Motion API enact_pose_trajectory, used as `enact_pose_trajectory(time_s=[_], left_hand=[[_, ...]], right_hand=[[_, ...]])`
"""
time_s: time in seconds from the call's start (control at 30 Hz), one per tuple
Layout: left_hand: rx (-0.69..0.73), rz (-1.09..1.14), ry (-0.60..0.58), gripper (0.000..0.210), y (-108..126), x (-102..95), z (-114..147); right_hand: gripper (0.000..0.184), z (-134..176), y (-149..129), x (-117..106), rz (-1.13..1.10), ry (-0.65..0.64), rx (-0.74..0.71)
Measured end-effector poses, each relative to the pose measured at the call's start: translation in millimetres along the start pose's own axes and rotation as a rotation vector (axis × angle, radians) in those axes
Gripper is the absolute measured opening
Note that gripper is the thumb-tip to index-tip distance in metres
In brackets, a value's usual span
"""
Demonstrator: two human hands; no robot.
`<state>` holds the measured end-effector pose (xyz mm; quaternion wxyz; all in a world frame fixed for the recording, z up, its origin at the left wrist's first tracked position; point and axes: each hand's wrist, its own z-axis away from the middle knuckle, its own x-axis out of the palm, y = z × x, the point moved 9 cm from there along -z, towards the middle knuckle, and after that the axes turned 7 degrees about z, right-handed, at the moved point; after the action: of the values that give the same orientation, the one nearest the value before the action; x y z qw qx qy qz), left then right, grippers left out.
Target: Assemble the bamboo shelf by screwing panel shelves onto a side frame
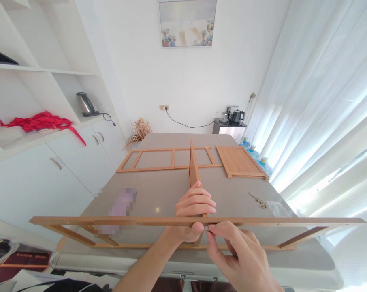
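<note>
Item: small metal fastener point(209, 228), low centre of the frame. I see it at the tips of the right hand point(240, 247), pinched between thumb and forefinger, the other fingers curled in.

Key relation: from the right hand, the fastener points up and left to the near wooden frame's point(159, 221) upper rail, just beside where the upright board point(194, 170) meets it. I cannot tell whether its tip touches the wood; its long axis is too small to read surely, seemingly slanted.

Axes: near wooden frame, left to right across the lower picture; upright board, from the joint toward upper centre.

Nearer hand: the right, holding the fastener. The left hand point(192, 210) is close by on the left, partly closed, fingers around the board beyond the rail, thumb on my side.

Edges: rail directly above the right fingertips; left thumb crowding the left side; table point(226, 194) front edge beneath the forearms.

Room: the frame's opening right of the hand, as far as the slanted crossbar point(303, 237) at lower right.

Also listed: loose fasteners point(259, 200) and clear bag point(279, 209), right of centre, well apart from the right hand.
</note>
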<state>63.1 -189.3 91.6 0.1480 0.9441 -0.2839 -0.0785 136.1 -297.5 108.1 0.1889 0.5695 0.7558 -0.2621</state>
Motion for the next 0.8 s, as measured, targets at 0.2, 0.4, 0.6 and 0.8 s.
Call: enact_pose_trajectory(time_s=[0.2,0.4,0.6,0.8], left_hand=[[0.014,0.019,0.036,0.052,-0.7,-0.7,0.3],[0.013,0.013,0.027,0.052,-4.8,0.6,3.9],[0.008,0.004,0.038,0.054,-6.3,0.6,6.5],[0.018,0.014,0.046,0.053,-4.9,0.2,5.5]], right_hand=[[0.017,0.5,1.1,5.3,-0.022,0.014,-0.026],[0.019,4.0,-0.3,9.4,-0.034,0.01,-0.075],[0.013,10.2,3.2,5.4,-0.031,0.099,-0.052],[0.014,14.0,2.7,8.8,-0.022,0.118,-0.07]])
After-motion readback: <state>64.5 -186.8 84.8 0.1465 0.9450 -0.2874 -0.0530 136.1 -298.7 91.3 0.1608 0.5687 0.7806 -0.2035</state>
